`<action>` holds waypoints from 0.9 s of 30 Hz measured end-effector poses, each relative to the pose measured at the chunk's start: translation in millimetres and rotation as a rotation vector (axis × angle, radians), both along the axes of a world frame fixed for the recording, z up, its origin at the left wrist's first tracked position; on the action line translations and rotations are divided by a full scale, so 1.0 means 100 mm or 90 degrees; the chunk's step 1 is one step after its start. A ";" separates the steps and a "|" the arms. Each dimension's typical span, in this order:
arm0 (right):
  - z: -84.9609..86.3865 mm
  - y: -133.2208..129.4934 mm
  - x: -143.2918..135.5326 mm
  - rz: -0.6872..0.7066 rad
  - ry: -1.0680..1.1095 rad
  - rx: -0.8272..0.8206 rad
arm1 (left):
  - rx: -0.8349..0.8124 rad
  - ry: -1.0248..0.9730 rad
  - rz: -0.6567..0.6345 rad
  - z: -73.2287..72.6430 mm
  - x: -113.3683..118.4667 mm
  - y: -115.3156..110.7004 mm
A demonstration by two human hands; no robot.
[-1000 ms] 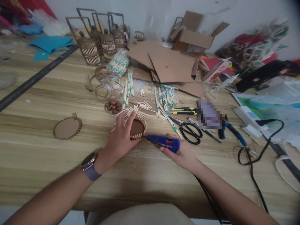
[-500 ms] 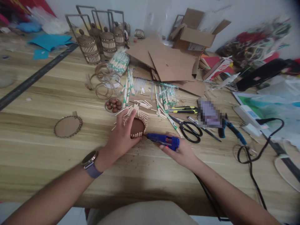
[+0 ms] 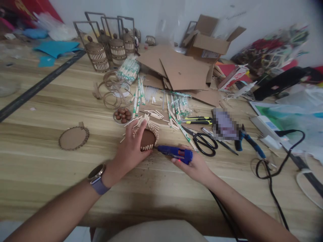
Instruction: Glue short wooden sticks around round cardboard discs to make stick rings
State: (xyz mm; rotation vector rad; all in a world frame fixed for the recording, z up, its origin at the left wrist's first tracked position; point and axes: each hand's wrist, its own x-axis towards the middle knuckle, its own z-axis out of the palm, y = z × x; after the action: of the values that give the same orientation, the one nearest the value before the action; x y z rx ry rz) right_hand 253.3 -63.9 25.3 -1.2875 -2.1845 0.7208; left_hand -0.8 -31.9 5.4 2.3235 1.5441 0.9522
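Head view, left hand closed around a round stick-rimmed piece with fingers parted, right hand wrapped round a blue glue gun pointing at that rim, black scissors beyond right hand, brown balls beyond left.

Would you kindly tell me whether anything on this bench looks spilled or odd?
Yes: dark crumbs lie scattered on the tabletop, on the near side of the stick-edged round piece, like stray debris.

L hand holds stick-rimmed disc, R hand blue glue gun.
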 end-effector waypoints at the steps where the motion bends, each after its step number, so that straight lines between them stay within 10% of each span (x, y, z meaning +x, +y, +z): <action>1: 0.00 0.00 0.00 0.001 0.000 -0.001 | 0.003 0.001 0.000 0.00 0.00 0.00; 27: -0.01 0.01 -0.02 -0.020 -0.003 -0.009 | 0.009 0.003 -0.006 0.03 0.00 0.00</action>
State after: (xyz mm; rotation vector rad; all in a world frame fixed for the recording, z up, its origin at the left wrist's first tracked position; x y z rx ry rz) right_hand 251.6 -62.7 24.1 -1.3294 -2.1617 0.7224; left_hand -0.5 -31.4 8.2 2.3429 1.5324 0.9593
